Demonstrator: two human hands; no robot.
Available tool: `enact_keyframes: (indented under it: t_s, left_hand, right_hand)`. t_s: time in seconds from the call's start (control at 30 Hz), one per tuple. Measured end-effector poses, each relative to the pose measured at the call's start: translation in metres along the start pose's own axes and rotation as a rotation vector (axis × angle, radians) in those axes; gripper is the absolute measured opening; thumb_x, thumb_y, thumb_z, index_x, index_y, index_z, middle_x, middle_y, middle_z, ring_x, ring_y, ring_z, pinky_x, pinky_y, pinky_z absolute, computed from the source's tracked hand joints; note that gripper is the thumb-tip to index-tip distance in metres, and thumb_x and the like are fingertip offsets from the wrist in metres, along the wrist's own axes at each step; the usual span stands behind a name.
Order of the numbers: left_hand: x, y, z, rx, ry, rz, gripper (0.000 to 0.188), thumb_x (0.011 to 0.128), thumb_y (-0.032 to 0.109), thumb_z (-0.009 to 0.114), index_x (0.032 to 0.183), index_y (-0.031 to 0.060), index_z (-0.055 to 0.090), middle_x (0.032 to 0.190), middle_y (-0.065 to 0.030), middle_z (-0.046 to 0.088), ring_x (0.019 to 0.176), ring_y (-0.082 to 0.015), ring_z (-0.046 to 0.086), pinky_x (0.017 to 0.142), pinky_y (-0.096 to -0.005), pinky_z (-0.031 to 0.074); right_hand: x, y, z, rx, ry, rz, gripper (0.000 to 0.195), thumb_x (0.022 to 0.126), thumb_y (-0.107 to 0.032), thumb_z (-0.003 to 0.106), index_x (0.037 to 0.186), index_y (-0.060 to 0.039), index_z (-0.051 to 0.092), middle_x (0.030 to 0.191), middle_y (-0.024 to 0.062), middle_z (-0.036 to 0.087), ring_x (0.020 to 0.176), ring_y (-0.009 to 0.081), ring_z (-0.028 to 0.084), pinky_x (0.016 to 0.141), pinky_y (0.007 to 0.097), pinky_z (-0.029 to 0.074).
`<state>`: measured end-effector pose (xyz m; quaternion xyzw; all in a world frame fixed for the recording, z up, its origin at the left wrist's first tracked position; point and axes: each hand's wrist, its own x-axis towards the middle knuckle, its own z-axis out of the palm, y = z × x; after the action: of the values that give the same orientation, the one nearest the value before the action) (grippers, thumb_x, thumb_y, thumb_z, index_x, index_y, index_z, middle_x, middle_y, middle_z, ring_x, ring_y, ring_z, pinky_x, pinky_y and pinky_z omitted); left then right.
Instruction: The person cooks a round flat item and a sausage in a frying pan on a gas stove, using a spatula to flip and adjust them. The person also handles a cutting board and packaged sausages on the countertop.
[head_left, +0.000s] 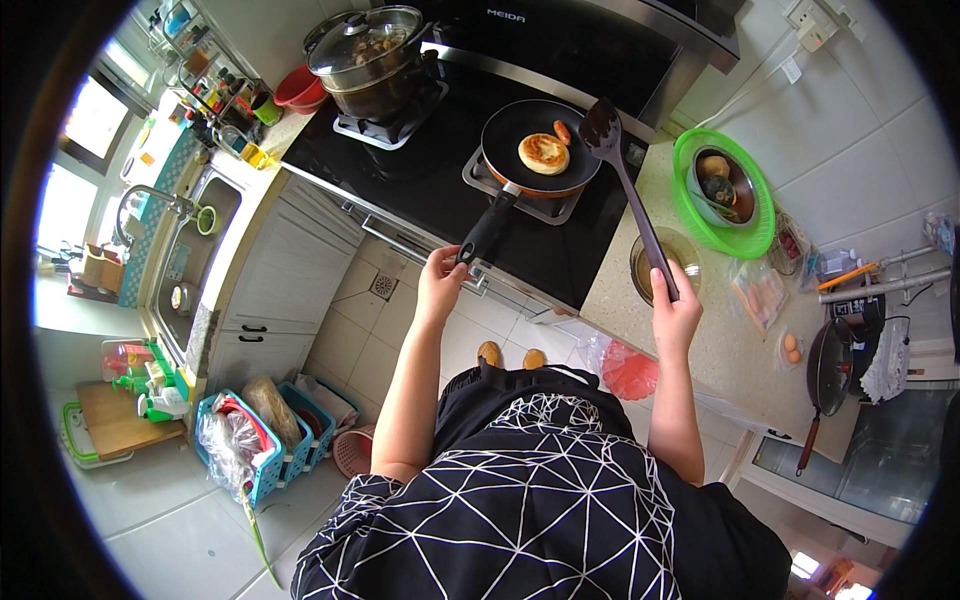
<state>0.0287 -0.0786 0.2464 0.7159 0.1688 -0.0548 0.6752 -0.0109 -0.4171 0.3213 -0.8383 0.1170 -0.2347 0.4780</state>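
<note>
A black frying pan with an orange outside sits on the right burner of the gas hob. In it lie a round browned flatbread and a small sausage. My left hand grips the end of the pan's black handle. My right hand holds a dark turner by its handle. The turner's wide blade is raised over the pan's right rim, apart from the bread. Beneath the turner's handle, on the counter, stands a glass bowl, partly hidden.
A glass-lidded steamer pot occupies the left burner, near a red basin. On the right counter are a green basket holding a steel bowl, eggs and another pan. The sink lies left; blue baskets stand on the floor.
</note>
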Motion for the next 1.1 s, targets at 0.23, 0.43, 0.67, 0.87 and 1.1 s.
enact_keyframes:
  t_s: [0.23, 0.43, 0.67, 0.87, 1.1]
  left_hand:
    - [-0.001, 0.002, 0.001, 0.011, 0.005, 0.005, 0.036, 0.089, 0.007, 0.059, 0.124, 0.0049, 0.054, 0.093, -0.0072, 0.067, 0.080, -0.0131, 0.065, 0.065, -0.0260, 0.047]
    - [-0.002, 0.002, 0.001, 0.013, 0.008, 0.012, 0.035, 0.089, 0.007, 0.058, 0.124, 0.0049, 0.054, 0.093, -0.0074, 0.067, 0.079, -0.0131, 0.065, 0.066, -0.0256, 0.047]
    - [-0.001, 0.001, 0.001, 0.009, 0.007, 0.016, 0.034, 0.090, 0.007, 0.058, 0.124, 0.0043, 0.054, 0.091, -0.0073, 0.068, 0.079, -0.0130, 0.065, 0.066, -0.0255, 0.047]
    - [-0.001, 0.000, 0.000, 0.018, 0.001, 0.021, 0.033, 0.090, 0.007, 0.058, 0.123, 0.0040, 0.054, 0.091, -0.0070, 0.067, 0.080, -0.0124, 0.065, 0.066, -0.0252, 0.047]
    - [0.000, -0.001, 0.000, 0.004, -0.001, -0.004, 0.033, 0.090, 0.006, 0.058, 0.123, 0.0043, 0.055, 0.092, -0.0068, 0.067, 0.079, -0.0125, 0.065, 0.066, -0.0254, 0.047]
  right_hand:
    - [0.000, 0.001, -0.001, 0.003, -0.010, 0.011, 0.033, 0.092, -0.026, 0.067, 0.115, -0.0026, 0.066, 0.070, -0.0041, 0.057, 0.048, 0.0033, 0.041, 0.042, 0.0220, 0.032]
    - [0.000, -0.003, 0.000, 0.007, -0.020, 0.023, 0.034, 0.092, -0.026, 0.067, 0.116, -0.0021, 0.066, 0.072, -0.0032, 0.058, 0.051, 0.0032, 0.044, 0.045, 0.0214, 0.035]
    - [0.000, -0.017, -0.004, 0.007, -0.050, 0.048, 0.034, 0.092, -0.023, 0.067, 0.116, 0.0020, 0.064, 0.086, 0.0018, 0.066, 0.076, 0.0070, 0.056, 0.069, 0.0231, 0.047]
    - [0.001, -0.018, -0.003, 0.008, -0.053, 0.041, 0.034, 0.092, -0.022, 0.067, 0.116, 0.0032, 0.064, 0.089, 0.0037, 0.067, 0.079, 0.0084, 0.058, 0.073, 0.0239, 0.048]
    - [0.002, -0.018, -0.002, 0.019, -0.058, 0.039, 0.035, 0.092, -0.021, 0.067, 0.116, 0.0040, 0.063, 0.091, 0.0054, 0.068, 0.081, 0.0096, 0.060, 0.075, 0.0248, 0.049]
